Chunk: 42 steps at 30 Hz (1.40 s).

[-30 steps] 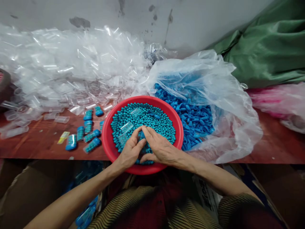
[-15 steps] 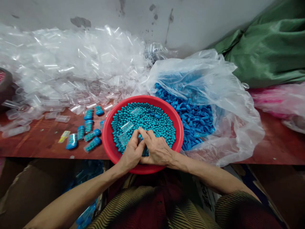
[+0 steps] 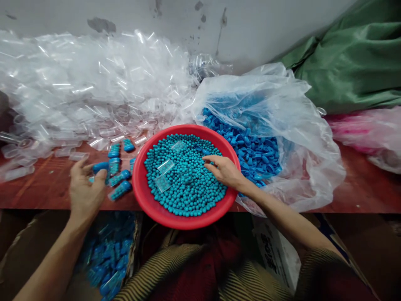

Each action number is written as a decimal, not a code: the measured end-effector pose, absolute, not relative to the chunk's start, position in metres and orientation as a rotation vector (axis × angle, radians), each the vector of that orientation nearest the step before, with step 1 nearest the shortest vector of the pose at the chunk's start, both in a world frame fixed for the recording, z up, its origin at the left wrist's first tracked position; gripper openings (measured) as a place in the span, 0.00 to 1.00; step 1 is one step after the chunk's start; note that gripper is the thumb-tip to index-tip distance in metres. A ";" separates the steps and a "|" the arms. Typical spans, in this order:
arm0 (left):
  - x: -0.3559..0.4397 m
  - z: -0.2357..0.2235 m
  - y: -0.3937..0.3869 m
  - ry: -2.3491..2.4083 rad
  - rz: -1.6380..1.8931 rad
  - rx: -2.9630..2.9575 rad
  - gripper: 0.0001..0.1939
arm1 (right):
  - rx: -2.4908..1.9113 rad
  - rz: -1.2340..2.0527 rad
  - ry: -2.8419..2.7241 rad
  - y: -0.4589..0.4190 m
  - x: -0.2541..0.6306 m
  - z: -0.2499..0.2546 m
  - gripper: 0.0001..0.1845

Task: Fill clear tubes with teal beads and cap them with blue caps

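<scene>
My left hand [image 3: 86,188] is over the table at the left, thumb and fingers curled around a small blue-capped clear bottle [image 3: 100,167], partly hidden by the fingers. Beside it lie several similar bottles [image 3: 120,190] filled with teal beads. My right hand [image 3: 226,170] hovers over the right side of a red bowl [image 3: 139,194], thumb and index finger apart with nothing between them. Teal beads [image 3: 194,196] fill much of the bowl. Clear empty bottles [image 3: 166,166] rest on the beads, and a blue cap [image 3: 205,152] lies near my right fingertips.
A large heap of clear plastic bottles [image 3: 103,79] covers the back left. Right of the bowl, a clear plastic bag [image 3: 313,154] spills blue caps [image 3: 260,156]. Green cloth [image 3: 351,71] and a pink bag [image 3: 360,129] are farther right. Below the table's edge, a box holds blue-capped pieces [image 3: 108,259].
My hands were together over the bowl and have separated. The left has moved left to the filled bottles with a blue-capped bottle; the right has shifted right and its fingers have opened.
</scene>
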<state>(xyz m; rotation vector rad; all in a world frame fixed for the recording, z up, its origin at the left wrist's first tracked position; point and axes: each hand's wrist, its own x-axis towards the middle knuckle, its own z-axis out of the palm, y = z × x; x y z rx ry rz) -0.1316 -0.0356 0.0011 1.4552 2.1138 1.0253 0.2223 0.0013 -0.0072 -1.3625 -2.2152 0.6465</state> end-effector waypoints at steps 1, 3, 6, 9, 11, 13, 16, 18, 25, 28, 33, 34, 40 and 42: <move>-0.133 0.002 -0.036 2.246 1.032 1.486 0.28 | -1.401 0.638 -2.243 0.007 0.224 -0.006 0.15; -0.123 0.007 -0.038 2.400 1.103 1.567 0.24 | -1.425 0.624 -2.356 0.012 0.222 -0.002 0.14; -0.090 0.015 -0.045 2.128 1.030 1.762 0.15 | -1.331 0.576 -2.634 0.008 0.208 0.001 0.14; -0.052 0.012 -0.045 1.737 0.648 1.961 0.13 | -1.201 0.468 -2.836 -0.003 0.190 0.001 0.13; -0.033 0.005 -0.040 1.618 0.457 2.019 0.11 | -1.183 0.411 -2.876 -0.009 0.181 0.000 0.12; -0.018 -0.004 -0.033 1.573 0.346 2.083 0.12 | -1.199 0.409 -2.860 -0.010 0.181 0.002 0.12; -0.005 -0.013 -0.024 1.510 0.263 2.152 0.14 | -1.251 0.465 -2.646 -0.002 0.206 0.011 0.14; -0.002 -0.016 -0.021 1.471 0.224 2.160 0.13 | -1.350 0.479 -2.409 0.007 0.242 0.015 0.15; -0.002 -0.024 -0.018 1.422 0.158 2.147 0.10 | -1.929 0.555 -2.337 0.002 0.371 -0.045 0.51; -0.002 -0.027 -0.017 1.419 0.150 2.172 0.10 | -1.965 0.462 -2.318 0.007 0.380 -0.078 0.51; -0.001 -0.031 -0.017 1.463 0.152 2.213 0.08 | -1.990 0.184 -2.271 0.046 0.369 -0.086 0.41; -0.001 -0.032 -0.017 1.473 0.152 2.218 0.08 | -2.029 0.131 -2.234 0.053 0.364 -0.085 0.40; 0.000 -0.029 -0.021 1.523 0.115 2.256 0.08 | -1.985 0.309 -1.815 0.070 0.344 -0.087 0.29; 0.001 -0.027 -0.021 1.529 0.096 2.261 0.09 | -1.868 0.438 -1.660 0.076 0.348 -0.085 0.25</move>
